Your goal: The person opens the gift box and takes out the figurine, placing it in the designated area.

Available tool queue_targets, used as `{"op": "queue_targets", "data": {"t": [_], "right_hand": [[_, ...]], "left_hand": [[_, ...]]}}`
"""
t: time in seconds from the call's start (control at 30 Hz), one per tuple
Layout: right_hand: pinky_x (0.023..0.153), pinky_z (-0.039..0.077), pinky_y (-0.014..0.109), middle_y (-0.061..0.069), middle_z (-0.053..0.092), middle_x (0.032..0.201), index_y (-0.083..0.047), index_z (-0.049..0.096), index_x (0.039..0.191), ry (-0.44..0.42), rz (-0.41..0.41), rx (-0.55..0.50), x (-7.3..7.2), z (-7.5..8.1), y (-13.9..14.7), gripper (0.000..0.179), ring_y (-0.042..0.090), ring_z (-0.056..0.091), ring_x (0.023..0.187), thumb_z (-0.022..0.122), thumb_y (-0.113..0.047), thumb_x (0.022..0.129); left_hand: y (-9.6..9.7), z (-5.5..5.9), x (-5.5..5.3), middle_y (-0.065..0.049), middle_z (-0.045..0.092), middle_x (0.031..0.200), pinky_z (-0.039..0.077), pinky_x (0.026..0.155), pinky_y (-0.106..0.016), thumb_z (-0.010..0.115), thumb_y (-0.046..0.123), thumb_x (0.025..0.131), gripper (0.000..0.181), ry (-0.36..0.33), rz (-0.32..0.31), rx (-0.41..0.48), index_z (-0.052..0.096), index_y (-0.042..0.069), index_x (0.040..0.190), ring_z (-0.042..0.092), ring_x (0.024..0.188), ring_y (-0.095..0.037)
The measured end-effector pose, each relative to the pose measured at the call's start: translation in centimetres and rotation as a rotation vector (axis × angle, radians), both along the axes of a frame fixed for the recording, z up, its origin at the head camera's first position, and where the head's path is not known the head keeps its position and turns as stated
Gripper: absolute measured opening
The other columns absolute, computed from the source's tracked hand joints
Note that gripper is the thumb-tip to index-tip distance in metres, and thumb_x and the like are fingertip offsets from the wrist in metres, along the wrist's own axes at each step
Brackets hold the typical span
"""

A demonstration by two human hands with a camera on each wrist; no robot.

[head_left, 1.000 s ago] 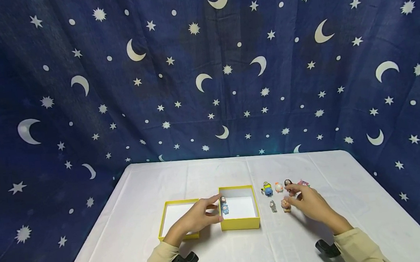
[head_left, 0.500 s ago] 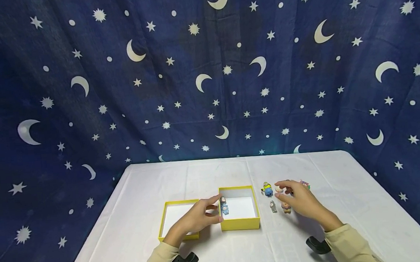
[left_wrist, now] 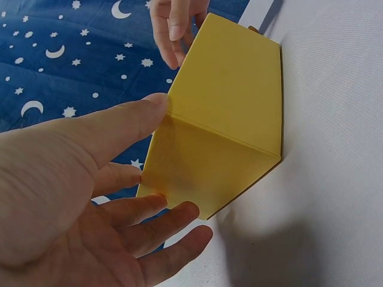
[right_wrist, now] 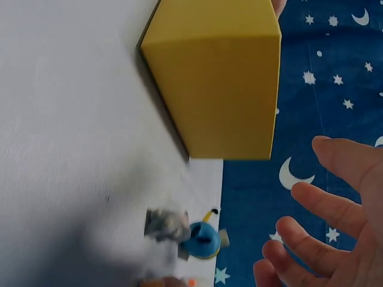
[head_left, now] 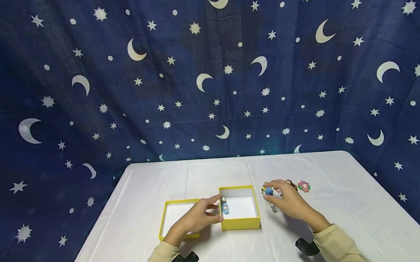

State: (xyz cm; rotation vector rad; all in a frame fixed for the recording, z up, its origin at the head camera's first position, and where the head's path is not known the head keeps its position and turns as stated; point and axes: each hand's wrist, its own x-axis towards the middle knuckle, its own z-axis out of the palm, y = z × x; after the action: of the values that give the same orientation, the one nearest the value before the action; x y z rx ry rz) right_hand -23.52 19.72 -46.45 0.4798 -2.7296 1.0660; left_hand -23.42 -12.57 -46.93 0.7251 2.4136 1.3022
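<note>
A yellow box [head_left: 240, 224] with a white inside stands open-topped in the middle of the table, with small blue figurines [head_left: 225, 208] along its left inner wall. My left hand [head_left: 200, 214] rests on the box's left side; in the left wrist view, the thumb and fingertips touch its outer faces. My right hand [head_left: 288, 201], fingers spread and holding nothing, hovers over the toys to the right of the box. Beneath it are a blue-and-yellow Minion figurine [head_left: 269, 191] and a grey figurine [head_left: 273, 208]. Other figurines are partly hidden by that hand.
A shallow yellow-rimmed box lid [head_left: 182, 200] lies left of the box, partly behind my left hand. Beyond my right hand are a dark-haired figurine [head_left: 291, 184] and a pink flower-like figurine [head_left: 304, 185]. A starry blue curtain [head_left: 206, 86] hangs behind the white table [head_left: 195, 177].
My right hand has moved left across the figurines, from the dark-haired one to above the Minion and grey ones. The left hand and the box have stayed put.
</note>
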Motion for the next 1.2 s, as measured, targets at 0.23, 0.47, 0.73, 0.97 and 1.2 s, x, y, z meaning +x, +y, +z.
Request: {"op": "queue_targets", "data": {"t": [0.23, 0.47, 0.73, 0.97, 1.2], "right_hand": [[0.097, 0.054, 0.059, 0.019, 0.063, 0.134, -0.007, 0.07, 0.124, -0.001, 0.037, -0.004, 0.1, 0.0, -1.6, 0.033, 0.04, 0.057, 0.127, 0.072, -0.019, 0.094], [0.103, 0.048, 0.061, 0.017, 0.059, 0.137, -0.008, 0.071, 0.124, 0.011, 0.052, -0.007, 0.4, -0.1, -3.1, 0.034, 0.039, 0.053, 0.129, 0.074, -0.021, 0.092], [0.108, 0.043, 0.065, 0.018, 0.056, 0.141, -0.011, 0.071, 0.123, 0.007, 0.092, 0.009, 0.3, -0.2, -4.5, 0.034, 0.04, 0.047, 0.135, 0.075, -0.023, 0.091], [0.109, 0.04, 0.068, 0.02, 0.053, 0.145, -0.013, 0.071, 0.124, 0.002, 0.109, 0.056, 0.0, -0.2, -5.4, 0.036, 0.04, 0.046, 0.136, 0.076, -0.025, 0.09], [0.111, 0.035, 0.072, 0.019, 0.051, 0.148, -0.014, 0.072, 0.123, -0.007, 0.122, 0.111, -0.6, -0.5, -6.5, 0.037, 0.042, 0.04, 0.141, 0.077, -0.026, 0.089]], "left_hand": [[0.0, 0.1, 0.0, -0.016, 0.038, 0.162, 0.056, 0.105, -0.044, 0.074, 0.015, 0.093, 0.074, -0.001, 0.004, -0.003, 0.038, 0.004, 0.156, 0.053, 0.137, -0.037], [0.0, 0.0, 0.0, -0.016, 0.038, 0.162, 0.056, 0.105, -0.044, 0.074, 0.015, 0.093, 0.073, 0.001, 0.003, -0.005, 0.038, 0.004, 0.156, 0.053, 0.136, -0.037], [0.0, 0.1, 0.0, -0.016, 0.037, 0.163, 0.056, 0.105, -0.044, 0.073, 0.015, 0.093, 0.073, -0.006, 0.011, -0.013, 0.037, 0.004, 0.156, 0.053, 0.137, -0.037], [0.1, 0.1, -0.1, -0.015, 0.038, 0.162, 0.056, 0.105, -0.046, 0.073, 0.014, 0.094, 0.072, -0.008, 0.018, -0.022, 0.037, 0.004, 0.156, 0.053, 0.137, -0.038], [0.1, 0.0, -0.1, -0.016, 0.036, 0.163, 0.056, 0.105, -0.045, 0.072, 0.015, 0.094, 0.072, -0.006, 0.01, -0.023, 0.037, 0.004, 0.156, 0.053, 0.137, -0.038]]}}
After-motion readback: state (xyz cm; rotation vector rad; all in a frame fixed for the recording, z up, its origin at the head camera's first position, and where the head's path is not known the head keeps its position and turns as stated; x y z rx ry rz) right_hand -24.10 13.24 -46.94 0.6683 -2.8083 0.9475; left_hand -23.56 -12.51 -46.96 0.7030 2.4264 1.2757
